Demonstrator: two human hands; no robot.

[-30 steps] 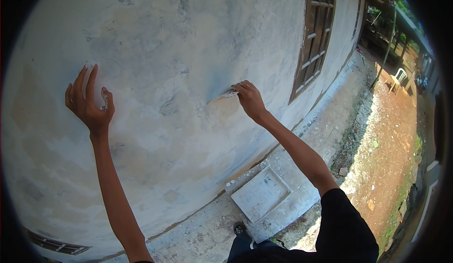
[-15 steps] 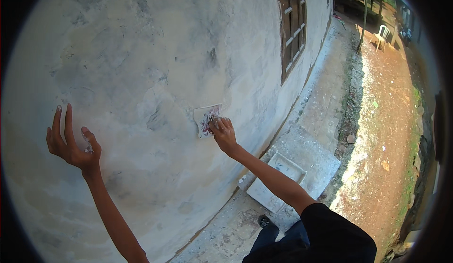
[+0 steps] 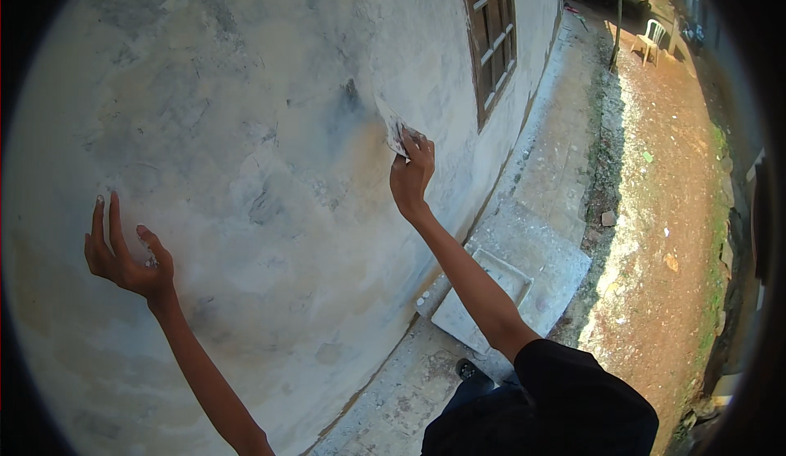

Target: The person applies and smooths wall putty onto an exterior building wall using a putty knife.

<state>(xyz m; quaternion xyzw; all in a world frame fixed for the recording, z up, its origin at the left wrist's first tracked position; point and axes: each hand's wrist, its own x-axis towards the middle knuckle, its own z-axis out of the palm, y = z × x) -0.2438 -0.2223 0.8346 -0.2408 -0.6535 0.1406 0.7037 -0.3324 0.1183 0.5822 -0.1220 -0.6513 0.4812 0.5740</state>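
A pale, patchy plastered wall (image 3: 237, 104) fills the left and middle of the view. My right hand (image 3: 413, 179) grips a thin, flat putty scraper (image 3: 393, 133), whitish with dark stains. The scraper is tilted at the wall, below and left of the window, and its upper edge seems to touch the surface. My left hand (image 3: 131, 258) is raised at the wall on the left, fingers spread and pointing up. White paste clings to its fingertips and around the thumb; whether a lump lies in the palm is hidden.
A shallow white tray (image 3: 460, 325) rests on a pale slab (image 3: 565, 272) at the wall's foot, near my shoe (image 3: 467, 368). A barred wooden window (image 3: 494, 55) is set in the wall. Beyond the concrete strip lie a sunlit dirt yard (image 3: 655, 210) and a white chair (image 3: 649, 42).
My right hand has moved up and slightly right along the wall with the scraper, which has turned from facing me nearly flat to steeply angled. The left hand has barely shifted.
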